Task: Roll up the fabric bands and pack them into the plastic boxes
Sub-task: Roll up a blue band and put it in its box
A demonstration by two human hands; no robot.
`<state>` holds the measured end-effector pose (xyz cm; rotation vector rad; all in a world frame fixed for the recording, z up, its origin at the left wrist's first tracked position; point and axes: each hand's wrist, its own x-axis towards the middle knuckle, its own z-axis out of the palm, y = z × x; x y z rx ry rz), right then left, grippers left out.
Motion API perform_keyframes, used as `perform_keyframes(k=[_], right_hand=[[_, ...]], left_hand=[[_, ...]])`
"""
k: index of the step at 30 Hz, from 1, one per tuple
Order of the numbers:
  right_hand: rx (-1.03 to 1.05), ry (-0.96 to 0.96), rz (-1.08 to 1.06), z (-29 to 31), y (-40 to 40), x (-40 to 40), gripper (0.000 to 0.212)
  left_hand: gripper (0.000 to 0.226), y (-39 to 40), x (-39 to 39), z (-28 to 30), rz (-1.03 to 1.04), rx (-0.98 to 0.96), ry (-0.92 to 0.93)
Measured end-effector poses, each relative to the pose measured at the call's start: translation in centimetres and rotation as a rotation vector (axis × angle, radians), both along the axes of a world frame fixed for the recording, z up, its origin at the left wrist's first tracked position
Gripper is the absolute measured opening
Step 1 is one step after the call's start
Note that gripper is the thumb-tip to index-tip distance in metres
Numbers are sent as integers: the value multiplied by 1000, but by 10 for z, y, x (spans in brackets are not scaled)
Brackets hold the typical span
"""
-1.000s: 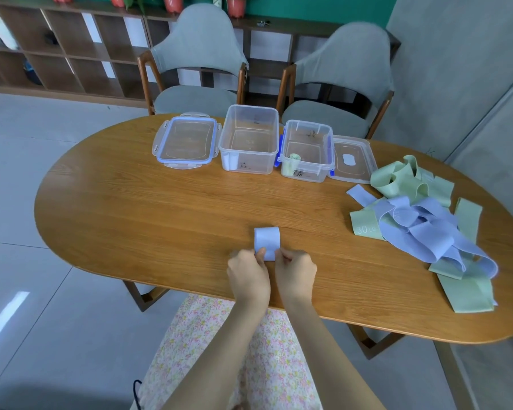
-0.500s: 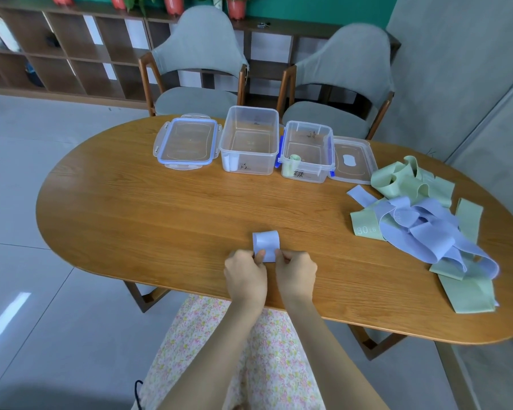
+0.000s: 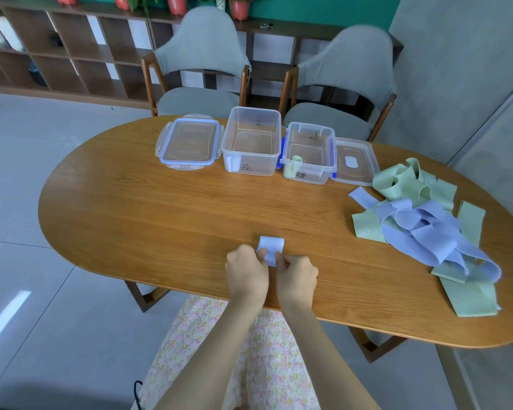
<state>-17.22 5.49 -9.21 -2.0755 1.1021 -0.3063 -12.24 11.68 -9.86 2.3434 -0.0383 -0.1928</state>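
A short lavender fabric band (image 3: 270, 248) lies on the wooden table (image 3: 160, 220) near its front edge. My left hand (image 3: 246, 273) pinches its near left side and my right hand (image 3: 297, 275) pinches its near right side; the rolled part is hidden under my fingers. At the back stand two clear plastic boxes: the larger box (image 3: 251, 140) holds a lavender roll (image 3: 232, 164) in its front left corner, the smaller box (image 3: 308, 152) holds a green roll (image 3: 295, 164). A tangled pile of lavender bands (image 3: 427, 232) and green bands (image 3: 412, 182) lies at the right.
Two box lids lie flat beside the boxes, a blue-rimmed lid (image 3: 189, 145) on the left and a clear lid (image 3: 354, 161) on the right. Two grey chairs (image 3: 202, 60) stand behind the table, with shelving along the back wall.
The lavender strip showing beyond my fingers has grown slightly shorter as both hands work it; the hands stay in about the same spot.
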Motion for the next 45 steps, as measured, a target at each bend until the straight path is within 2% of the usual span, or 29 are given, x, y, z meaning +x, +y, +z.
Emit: perform_keyframes(k=[5,8,14,17,20,24,29,33,40,42,45], right_hand=[[-41,5,15,-7,4,4,28],[-3,-89,-11,3,-1,1,22],[17,-56,7,-7,-1,11,33],[6,-89,-9,-11,0,11,27],[61,-167,-36,1,-8,10,14],[44,-107,-20,4,-10,12,43],[43,-81,-28,2,-6,12,31],[76,-156,-68,10,-7,15,20],[76,-88,-61,4,-7,12,44],[85,-81,-73,5,-5,13,38],[77,-146,-101,8,-2,16,22]], left_hand=[[32,-2,-7,5,-37,5,-31],[28,-3,-13,5,-10,-33,-29],[40,0,3,2,25,-89,16],[38,-3,1,2,11,-56,-14],[26,-6,-8,3,5,-49,-72],[18,-8,-9,0,50,-82,-102],[16,-9,-3,0,67,-142,-69],[13,-6,-1,5,117,-273,-51],[9,-5,12,2,87,-324,-24],[18,-6,15,1,76,-312,-24],[14,-7,12,-1,40,-270,-47]])
